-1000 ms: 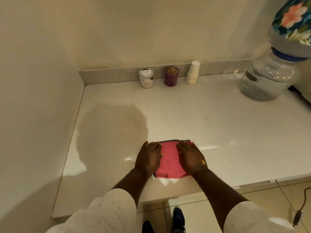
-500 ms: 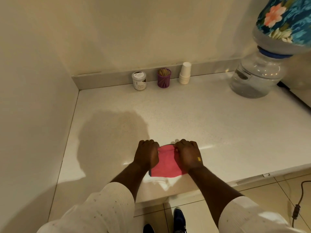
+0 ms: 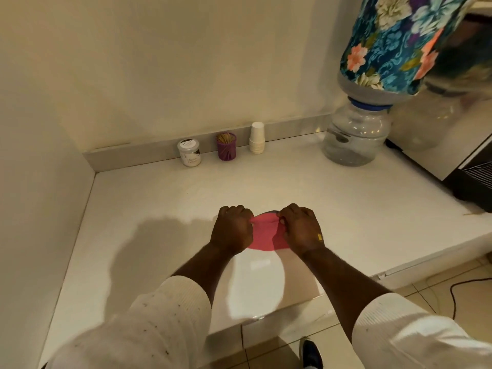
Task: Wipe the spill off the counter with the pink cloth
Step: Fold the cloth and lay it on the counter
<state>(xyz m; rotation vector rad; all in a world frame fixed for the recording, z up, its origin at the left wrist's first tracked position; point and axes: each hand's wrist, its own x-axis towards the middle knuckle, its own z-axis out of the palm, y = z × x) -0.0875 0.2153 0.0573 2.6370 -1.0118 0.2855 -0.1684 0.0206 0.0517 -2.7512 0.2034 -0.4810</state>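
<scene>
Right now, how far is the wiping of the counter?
Looks done: the counter around the hands shows no clear puddle, only a bright sheen in front of them. In hand: the left hand and right hand pinch the pink cloth, lifting its far edge. Left: checking that sheen, perhaps one more pass.

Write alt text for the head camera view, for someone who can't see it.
Both hands, left and right, pinch the pink cloth by its top corners over a white counter. A jar, toothpick holder and cup stack line the back wall; a water dispenser stands at right.
</scene>
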